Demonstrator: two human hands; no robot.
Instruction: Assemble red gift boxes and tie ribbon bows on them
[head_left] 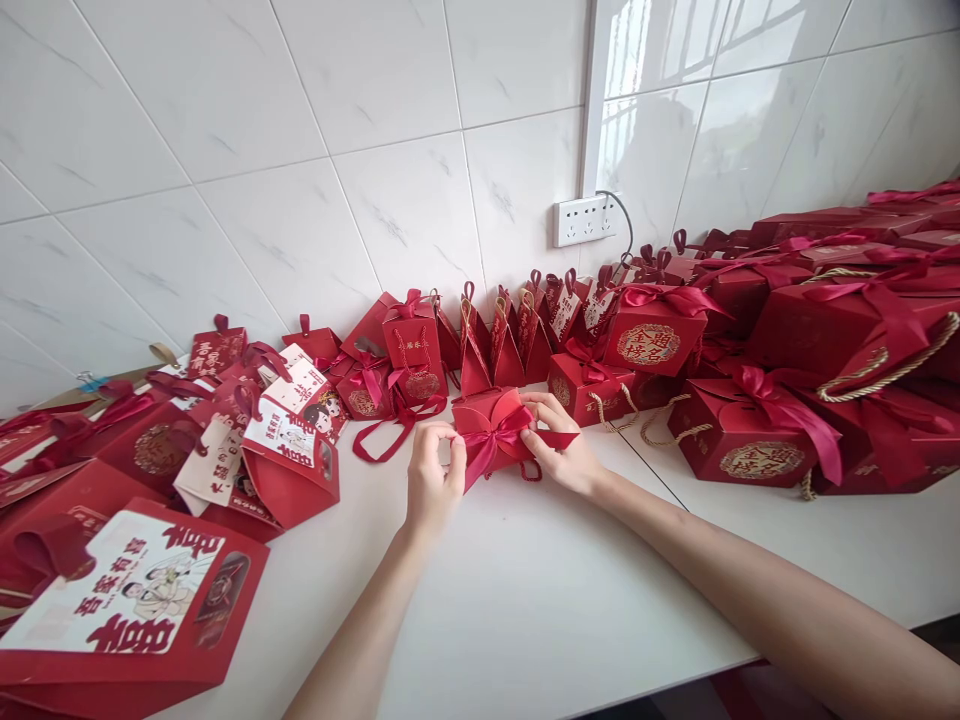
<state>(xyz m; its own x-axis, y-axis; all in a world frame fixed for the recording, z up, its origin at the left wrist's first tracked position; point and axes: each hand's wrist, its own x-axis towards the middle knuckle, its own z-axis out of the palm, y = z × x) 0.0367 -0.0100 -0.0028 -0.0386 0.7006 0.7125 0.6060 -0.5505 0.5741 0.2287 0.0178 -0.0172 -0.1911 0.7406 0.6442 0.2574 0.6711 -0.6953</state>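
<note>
A small red gift box with a scalloped, petal-like top sits on the white table in front of me. Across its near side runs a dark red satin ribbon, gathered in a bow or knot. At the box's left edge my left hand is closed, thumb and fingers pinched at the ribbon's left part. My right hand wraps the right side, its thumb pressing the ribbon near the knot; one ribbon tail sticks out past the fingers. A thin red cord loop shows under the box's near edge.
Finished-looking red boxes with ribbons and gold rope handles are piled on the right. Triangular red boxes stand along the tiled wall. House-shaped boxes with white printed panels crowd the left. A power strip is mounted on the wall.
</note>
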